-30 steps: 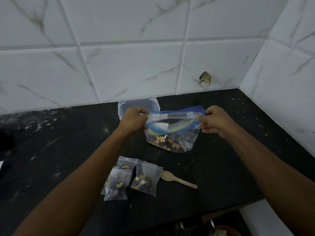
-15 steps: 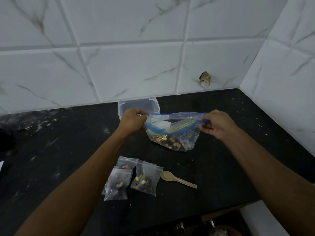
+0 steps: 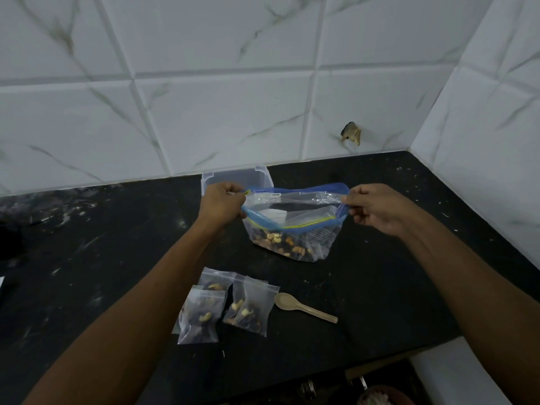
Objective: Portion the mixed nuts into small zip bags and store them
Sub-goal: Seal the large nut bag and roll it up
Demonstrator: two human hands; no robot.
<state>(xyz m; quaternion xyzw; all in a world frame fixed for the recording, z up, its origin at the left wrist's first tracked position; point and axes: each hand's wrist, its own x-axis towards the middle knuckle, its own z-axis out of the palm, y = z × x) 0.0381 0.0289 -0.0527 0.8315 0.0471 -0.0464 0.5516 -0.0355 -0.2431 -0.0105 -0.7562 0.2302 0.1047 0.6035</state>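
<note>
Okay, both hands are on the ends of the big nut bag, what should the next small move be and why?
Probably press the blue zip strip together from one end. The left hand and right hand each pinch an end of the big zip bag, its mouth gapes open, and filled small bags already lie by the spoon.

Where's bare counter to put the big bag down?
Bare counter right of the spoon, out to the side wall, and left of the container. Crowded in front: small bags and spoon sit below the big bag.

white marble-look tile walls, black stone counter, dim light
</note>
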